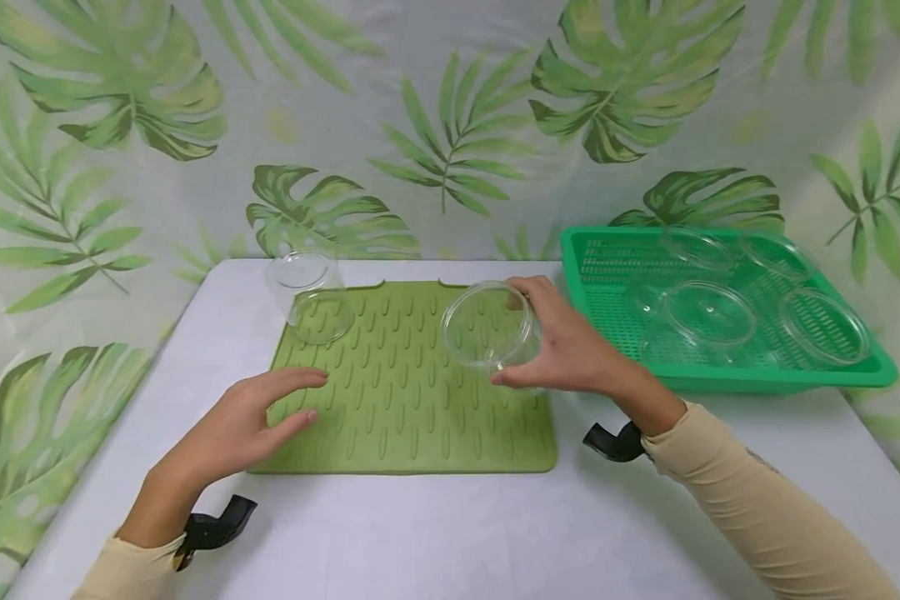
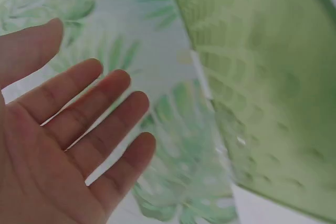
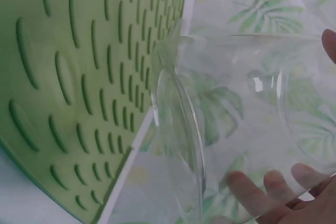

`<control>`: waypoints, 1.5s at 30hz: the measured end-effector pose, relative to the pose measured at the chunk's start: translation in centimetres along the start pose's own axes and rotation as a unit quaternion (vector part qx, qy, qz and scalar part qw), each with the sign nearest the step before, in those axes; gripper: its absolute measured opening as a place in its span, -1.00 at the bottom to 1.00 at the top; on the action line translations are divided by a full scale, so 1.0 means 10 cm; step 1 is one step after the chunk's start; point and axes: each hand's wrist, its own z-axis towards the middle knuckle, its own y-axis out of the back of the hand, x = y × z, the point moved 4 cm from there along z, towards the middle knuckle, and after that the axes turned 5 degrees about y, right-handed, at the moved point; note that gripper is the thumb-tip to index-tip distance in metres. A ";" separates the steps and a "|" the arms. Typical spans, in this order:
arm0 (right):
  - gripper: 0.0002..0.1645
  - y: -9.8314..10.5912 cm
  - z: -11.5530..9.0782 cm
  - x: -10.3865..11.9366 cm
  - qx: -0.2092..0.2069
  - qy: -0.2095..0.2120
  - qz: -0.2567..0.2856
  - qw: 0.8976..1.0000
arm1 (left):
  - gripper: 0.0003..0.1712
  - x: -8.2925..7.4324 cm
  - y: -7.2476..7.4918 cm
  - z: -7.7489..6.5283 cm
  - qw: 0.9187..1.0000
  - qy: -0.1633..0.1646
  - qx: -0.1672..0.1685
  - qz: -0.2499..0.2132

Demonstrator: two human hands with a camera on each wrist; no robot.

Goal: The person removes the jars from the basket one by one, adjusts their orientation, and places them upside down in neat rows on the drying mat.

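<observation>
My right hand point(image 1: 562, 342) grips a clear plastic container point(image 1: 486, 327) by its side, thumb on the near side and fingers round the far side. It is held over the right part of a green ridged mat point(image 1: 420, 400), with its flared rim point(image 3: 184, 129) turned toward the mat in the right wrist view. My left hand point(image 1: 243, 425) is over the mat's left edge, its fingers point(image 2: 113, 129) straight and apart, holding nothing. A second clear container point(image 1: 315, 296) stands upside down at the mat's back left corner, beyond the left hand.
A green perforated basket point(image 1: 727, 379) stands at the back right of the white table point(image 1: 420, 533), with several clear containers point(image 1: 708, 312) in it. Behind the table hangs a leaf-printed cloth point(image 1: 480, 108). Each wrist wears a black camera mount point(image 1: 617, 442).
</observation>
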 end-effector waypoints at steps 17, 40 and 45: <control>0.32 -0.10 0.10 -0.01 -0.022 0.017 -0.031 0.999 | -0.51 -0.41 -0.04 0.38 0.992 -0.090 -0.042 -0.076; 0.38 -0.14 0.12 0.11 -0.016 0.062 -0.131 0.989 | -0.25 -0.73 -0.31 0.78 0.988 -0.088 -0.084 -0.098; 0.39 -0.17 0.13 0.17 -0.003 0.069 -0.157 0.985 | -0.14 -0.82 -0.35 0.87 0.988 -0.086 -0.069 -0.107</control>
